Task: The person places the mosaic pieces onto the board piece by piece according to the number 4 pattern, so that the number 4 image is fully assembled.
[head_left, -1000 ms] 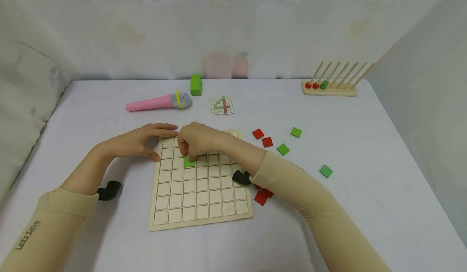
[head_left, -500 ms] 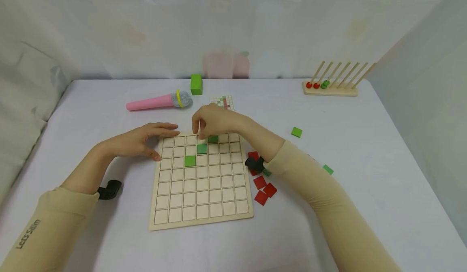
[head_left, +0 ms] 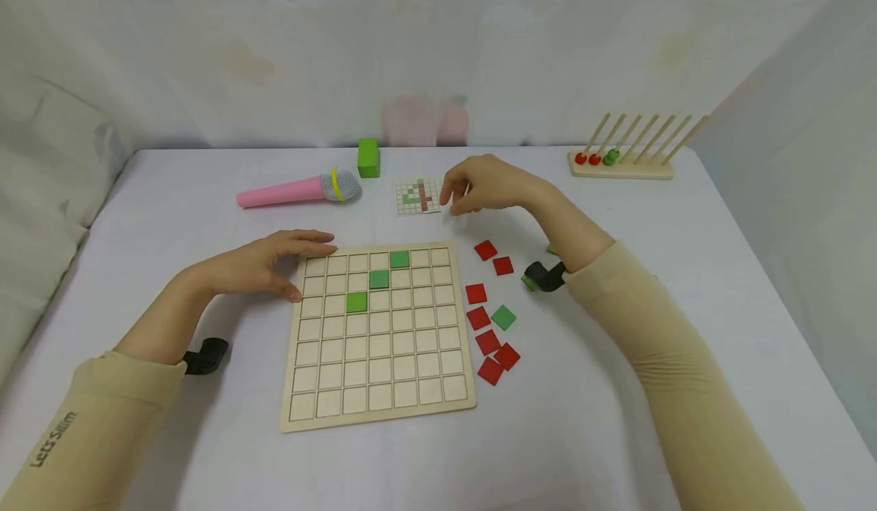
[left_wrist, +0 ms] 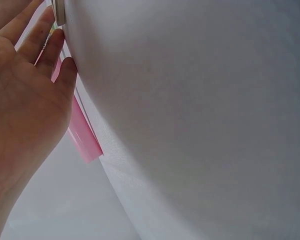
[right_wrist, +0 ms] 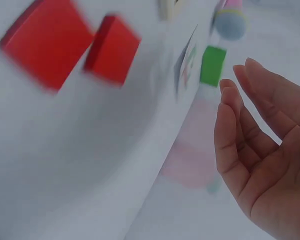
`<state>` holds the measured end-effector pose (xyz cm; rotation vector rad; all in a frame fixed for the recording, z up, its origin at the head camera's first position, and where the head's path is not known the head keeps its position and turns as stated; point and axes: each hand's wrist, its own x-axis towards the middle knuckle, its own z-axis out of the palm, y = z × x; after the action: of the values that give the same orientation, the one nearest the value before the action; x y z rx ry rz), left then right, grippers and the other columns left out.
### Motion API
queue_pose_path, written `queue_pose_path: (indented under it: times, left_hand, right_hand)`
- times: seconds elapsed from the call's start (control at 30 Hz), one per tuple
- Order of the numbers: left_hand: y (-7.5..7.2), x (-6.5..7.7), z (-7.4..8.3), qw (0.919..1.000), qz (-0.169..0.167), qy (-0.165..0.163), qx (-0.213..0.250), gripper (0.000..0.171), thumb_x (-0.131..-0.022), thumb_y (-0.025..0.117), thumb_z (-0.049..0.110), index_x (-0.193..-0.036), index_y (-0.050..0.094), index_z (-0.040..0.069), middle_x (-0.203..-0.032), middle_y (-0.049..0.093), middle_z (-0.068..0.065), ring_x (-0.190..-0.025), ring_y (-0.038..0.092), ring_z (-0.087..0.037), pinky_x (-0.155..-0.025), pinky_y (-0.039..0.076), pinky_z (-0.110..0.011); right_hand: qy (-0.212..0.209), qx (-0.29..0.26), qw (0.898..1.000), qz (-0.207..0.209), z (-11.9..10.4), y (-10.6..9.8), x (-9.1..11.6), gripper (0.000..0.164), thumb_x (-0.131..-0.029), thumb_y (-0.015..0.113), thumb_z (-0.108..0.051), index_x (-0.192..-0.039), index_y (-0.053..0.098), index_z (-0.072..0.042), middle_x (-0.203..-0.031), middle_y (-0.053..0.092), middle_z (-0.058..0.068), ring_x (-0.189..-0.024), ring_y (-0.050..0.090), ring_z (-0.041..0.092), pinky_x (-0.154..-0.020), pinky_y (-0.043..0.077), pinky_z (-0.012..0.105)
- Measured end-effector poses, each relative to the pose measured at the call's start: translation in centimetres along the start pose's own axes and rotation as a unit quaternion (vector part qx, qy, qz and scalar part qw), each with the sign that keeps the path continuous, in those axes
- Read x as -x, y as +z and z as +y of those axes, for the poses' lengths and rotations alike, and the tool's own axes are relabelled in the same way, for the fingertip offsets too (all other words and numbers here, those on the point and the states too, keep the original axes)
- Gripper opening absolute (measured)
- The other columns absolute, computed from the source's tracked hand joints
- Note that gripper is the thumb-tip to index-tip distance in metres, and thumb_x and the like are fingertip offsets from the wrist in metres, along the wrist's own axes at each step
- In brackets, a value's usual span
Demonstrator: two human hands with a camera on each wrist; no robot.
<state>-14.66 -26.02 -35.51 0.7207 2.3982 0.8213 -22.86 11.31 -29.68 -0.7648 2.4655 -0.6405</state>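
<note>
A wooden grid board [head_left: 342, 351] lies on the table, with three green tiles in a diagonal of its cells, among them the nearest green tile [head_left: 356, 302]. My left hand [head_left: 263, 266] rests at the board's upper left corner, thumb and fingers spread along its edge. In the left wrist view its fingertips touch that edge. My right hand [head_left: 489, 183] hovers above the table beside the small pattern card [head_left: 416, 196], fingers loosely bent. The right wrist view shows nothing between its thumb and fingers. Below it lie red tiles [head_left: 486, 250].
More red tiles and a green tile [head_left: 503, 317] lie right of the board; other green tiles are partly hidden by my right forearm. Behind are a pink toy microphone [head_left: 294, 191], a green block [head_left: 368, 158] and a pegged wooden rack [head_left: 620, 167] with red and green beads.
My right hand has left the green tile on the board and moved up and right, past the pattern card, uncovering the tiles. My left hand has stayed in place.
</note>
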Motion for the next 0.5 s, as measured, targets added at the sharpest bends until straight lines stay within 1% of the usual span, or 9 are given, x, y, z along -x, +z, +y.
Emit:
queue_pose_path:
  times: [0.07, 0.2, 0.33, 0.5]
  left_hand:
    - [0.0, 0.0, -0.1, 1.0, 0.0, 0.002, 0.001, 0.074, -0.069, 0.079, 0.02, -0.136, 0.047, 0.029, -0.152, 0.03, 0.004, -0.144, 0.017, -0.028, -0.109, 0.016, -0.056]
    - [0.0, 0.0, -0.2, 1.0, 0.002, 0.001, 0.001, 0.074, -0.069, 0.079, 0.021, -0.135, 0.048, 0.03, -0.152, 0.029, 0.005, -0.143, 0.018, -0.027, -0.109, 0.016, -0.055]
    - [0.0, 0.0, -0.3, 1.0, 0.002, 0.003, 0.002, 0.074, -0.069, 0.079, 0.019, -0.135, 0.048, 0.03, -0.152, 0.029, 0.005, -0.143, 0.018, -0.027, -0.109, 0.016, -0.055]
    - [0.0, 0.1, -0.3, 0.9999, 0.003, 0.006, 0.008, 0.074, -0.069, 0.078, 0.016, -0.136, 0.047, 0.028, -0.153, 0.029, 0.003, -0.143, 0.019, -0.028, -0.109, 0.017, -0.054]
  right_hand:
    - [0.016, 0.0, 1.0, 0.003, 1.1, -0.4, 0.8, 0.019, -0.084, 0.064, -0.021, -0.102, 0.067, -0.017, -0.089, 0.064, 0.002, -0.083, 0.064, 0.027, -0.07, 0.048, 0.031]
    - [0.042, -0.002, 0.999, 0.004, 3.4, -0.8, 2.4, 0.02, -0.085, 0.064, -0.022, -0.104, 0.067, -0.018, -0.09, 0.066, 0.002, -0.084, 0.063, 0.025, -0.072, 0.046, 0.031]
    - [0.053, -0.001, 0.999, -0.003, 5.4, -0.7, 3.7, 0.02, -0.085, 0.064, -0.023, -0.105, 0.067, -0.019, -0.091, 0.067, 0.001, -0.084, 0.062, 0.022, -0.073, 0.045, 0.031]
    - [0.058, 0.006, 0.998, -0.013, 7.0, -0.4, 5.2, 0.019, -0.084, 0.066, -0.023, -0.103, 0.067, -0.02, -0.091, 0.066, -0.001, -0.086, 0.059, 0.017, -0.077, 0.045, 0.03]
